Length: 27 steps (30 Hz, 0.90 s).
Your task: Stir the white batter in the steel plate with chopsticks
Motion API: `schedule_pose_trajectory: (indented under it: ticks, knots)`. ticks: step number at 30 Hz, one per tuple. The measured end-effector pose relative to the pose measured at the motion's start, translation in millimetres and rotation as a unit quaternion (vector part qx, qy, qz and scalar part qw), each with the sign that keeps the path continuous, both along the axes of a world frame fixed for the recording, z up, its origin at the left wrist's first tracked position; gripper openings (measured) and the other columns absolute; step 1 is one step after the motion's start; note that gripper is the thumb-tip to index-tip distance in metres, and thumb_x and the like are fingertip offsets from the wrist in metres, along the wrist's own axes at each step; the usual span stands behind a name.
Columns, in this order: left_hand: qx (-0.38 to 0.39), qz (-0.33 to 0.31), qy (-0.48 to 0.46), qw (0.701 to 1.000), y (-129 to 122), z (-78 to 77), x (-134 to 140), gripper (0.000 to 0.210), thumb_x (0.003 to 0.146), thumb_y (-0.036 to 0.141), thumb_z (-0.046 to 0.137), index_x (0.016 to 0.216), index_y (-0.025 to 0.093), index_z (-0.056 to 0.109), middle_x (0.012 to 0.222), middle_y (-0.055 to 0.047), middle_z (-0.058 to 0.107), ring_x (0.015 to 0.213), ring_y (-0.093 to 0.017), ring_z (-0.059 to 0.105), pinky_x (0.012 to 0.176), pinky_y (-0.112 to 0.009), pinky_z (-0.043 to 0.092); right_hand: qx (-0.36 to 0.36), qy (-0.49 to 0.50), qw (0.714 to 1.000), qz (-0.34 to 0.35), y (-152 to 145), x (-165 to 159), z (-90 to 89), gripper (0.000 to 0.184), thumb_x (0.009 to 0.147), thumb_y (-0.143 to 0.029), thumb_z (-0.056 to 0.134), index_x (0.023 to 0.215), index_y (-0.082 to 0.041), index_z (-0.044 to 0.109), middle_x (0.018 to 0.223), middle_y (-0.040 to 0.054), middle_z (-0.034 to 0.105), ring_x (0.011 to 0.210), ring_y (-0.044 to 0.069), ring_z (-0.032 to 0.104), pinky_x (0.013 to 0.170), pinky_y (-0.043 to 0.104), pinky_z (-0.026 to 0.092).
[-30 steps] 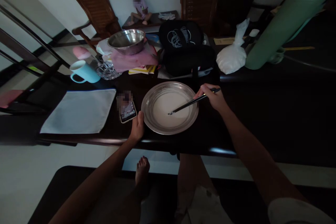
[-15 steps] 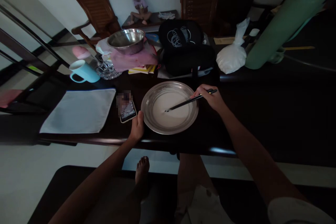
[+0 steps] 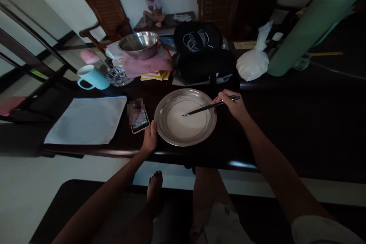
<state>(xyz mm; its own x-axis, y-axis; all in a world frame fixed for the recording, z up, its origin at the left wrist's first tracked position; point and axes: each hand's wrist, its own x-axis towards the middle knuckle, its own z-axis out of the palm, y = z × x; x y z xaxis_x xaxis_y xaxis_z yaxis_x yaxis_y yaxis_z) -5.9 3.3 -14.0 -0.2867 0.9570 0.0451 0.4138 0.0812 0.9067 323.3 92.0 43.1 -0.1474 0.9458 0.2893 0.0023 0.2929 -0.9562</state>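
Observation:
A wide, shallow metal basin [image 3: 210, 133] stands on the dark table in front of me, with a milky white liquid [image 3: 183, 127] in it. My left hand [image 3: 150, 137] grips the basin's left rim, the thumb up along the edge; its other fingers are mostly hidden. In my right hand [image 3: 232, 105], over the basin's right side, I hold black chopsticks [image 3: 204, 108]. They slant down to the left, and their whitened tips are at the liquid near the middle of the basin.
Left of the basin lie a phone [image 3: 140, 124] and a pale zip pouch [image 3: 85, 122]. Behind are a blue mug [image 3: 95, 78], a glass dish [image 3: 118, 76], a steel bowl [image 3: 140, 51], a black case [image 3: 203, 61], a tied bag of white powder [image 3: 251, 65] and a tall green flask [image 3: 305, 30]. A person sits farther back.
My right hand has shifted slightly right and the chopstick tips have moved up and right in the liquid. My left hand stays at the basin's rim.

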Motion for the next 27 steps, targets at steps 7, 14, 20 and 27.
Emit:
schedule_pose_trajectory:
  ticks: [7,14,20,27]
  knots:
    - [0.0,0.0,-0.008,1.0,-0.4,-0.8,-1.4,0.06,0.093,0.067,0.043,0.057,0.02,0.052,0.057,-0.003,0.053,0.063,-0.019,0.055,0.066,-0.031,0.05,-0.002,0.007,1.0,0.026,-0.5,-2.4,-2.4,0.047,0.085,-0.064,0.065,0.059,-0.024,0.066,0.061,0.0011,0.073,0.062,0.019,0.071,0.072,0.035,0.057]
    - [0.003,-0.004,-0.001,1.0,-0.4,1.2,-0.7,0.06,0.094,0.067,0.043,0.058,0.02,0.054,0.058,-0.003,0.055,0.063,-0.019,0.055,0.064,-0.03,0.049,-0.002,0.006,1.0,-0.008,0.0,1.8,1.0,0.046,0.084,-0.064,0.066,0.061,-0.024,0.067,0.066,0.0017,0.076,0.065,0.019,0.072,0.074,0.036,0.057]
    - [-0.014,0.009,-0.017,1.0,-0.4,0.4,-0.9,0.059,0.093,0.067,0.044,0.057,0.021,0.05,0.056,-0.002,0.05,0.062,-0.019,0.051,0.063,-0.03,0.046,0.002,-0.011,0.999,0.033,-2.6,-1.9,1.9,0.047,0.084,-0.066,0.065,0.061,-0.024,0.067,0.064,0.0018,0.075,0.068,0.021,0.073,0.075,0.036,0.058]
    - [-0.011,0.002,-0.01,1.0,-0.3,0.3,-1.0,0.06,0.093,0.068,0.043,0.057,0.021,0.051,0.055,-0.002,0.052,0.062,-0.019,0.054,0.064,-0.03,0.049,-0.001,0.006,1.0,-0.01,-0.6,1.7,2.3,0.049,0.084,-0.066,0.065,0.059,-0.024,0.065,0.062,0.0017,0.074,0.063,0.019,0.071,0.071,0.036,0.057]
